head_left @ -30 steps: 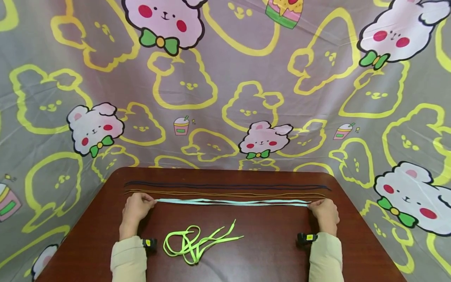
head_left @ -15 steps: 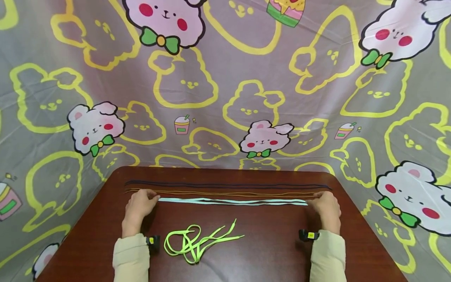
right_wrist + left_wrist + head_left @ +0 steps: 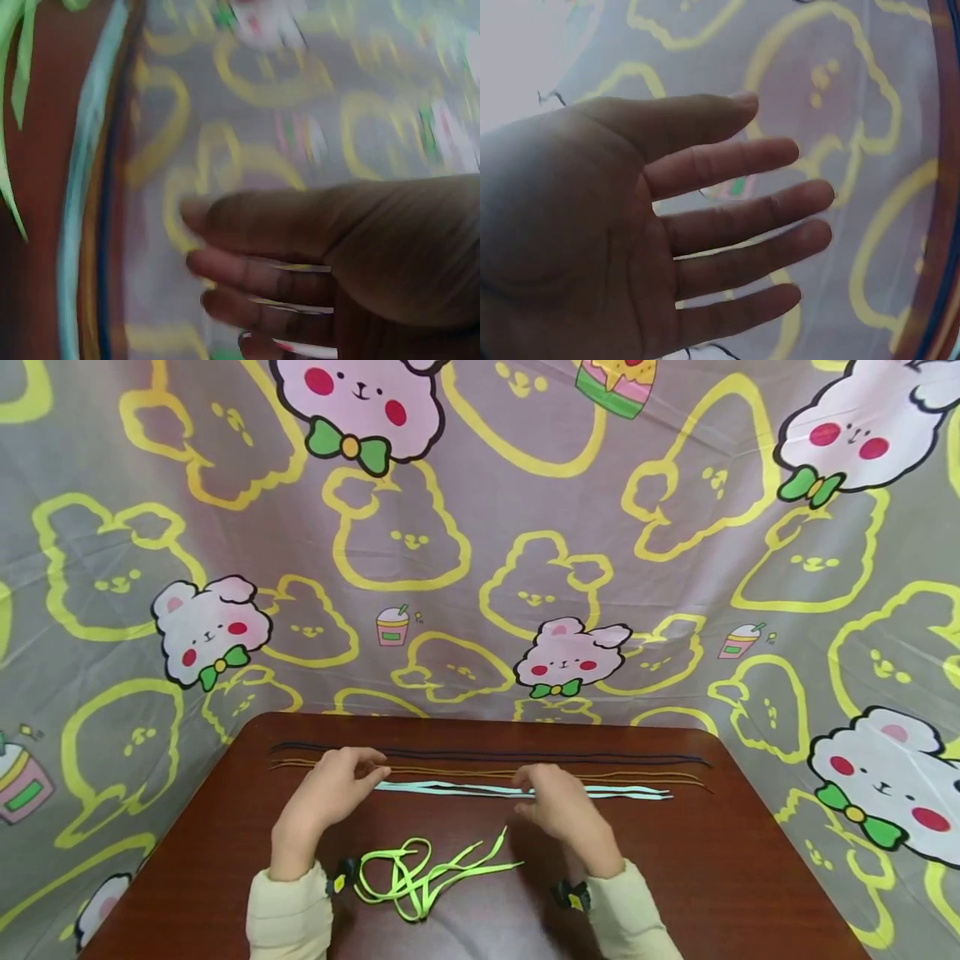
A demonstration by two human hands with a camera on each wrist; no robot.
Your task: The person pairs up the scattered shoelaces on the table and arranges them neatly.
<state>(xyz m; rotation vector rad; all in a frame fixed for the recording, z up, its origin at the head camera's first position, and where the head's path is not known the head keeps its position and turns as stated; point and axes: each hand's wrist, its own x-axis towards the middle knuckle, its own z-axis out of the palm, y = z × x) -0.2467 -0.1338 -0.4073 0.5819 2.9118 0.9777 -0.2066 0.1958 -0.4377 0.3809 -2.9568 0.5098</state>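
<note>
A pale blue shoelace (image 3: 435, 786) lies doubled and stretched sideways across the brown table. My left hand (image 3: 330, 793) hovers over its left end, partly hiding it. In the left wrist view that hand (image 3: 652, 232) shows spread, nearly straight fingers and holds nothing. My right hand (image 3: 566, 810) is above the lace right of its middle, covering a short stretch. The right wrist view shows this hand (image 3: 330, 262) blurred, with loosely bent fingers and nothing between them. Nearer me, a neon green shoelace (image 3: 495, 867) lies in a loose tangle between the forearms.
Behind the pale blue lace, a brown lace (image 3: 480, 772) and a dark blue lace (image 3: 480, 754) run nearly parallel to it. A patterned cloth (image 3: 465, 510) hangs around the table's back and sides. The table (image 3: 750, 877) has a rounded far edge.
Both hands have let go of the pale blue lace's ends. The right hand has swung left toward the middle; the left has moved a little right. The laces stay in place.
</note>
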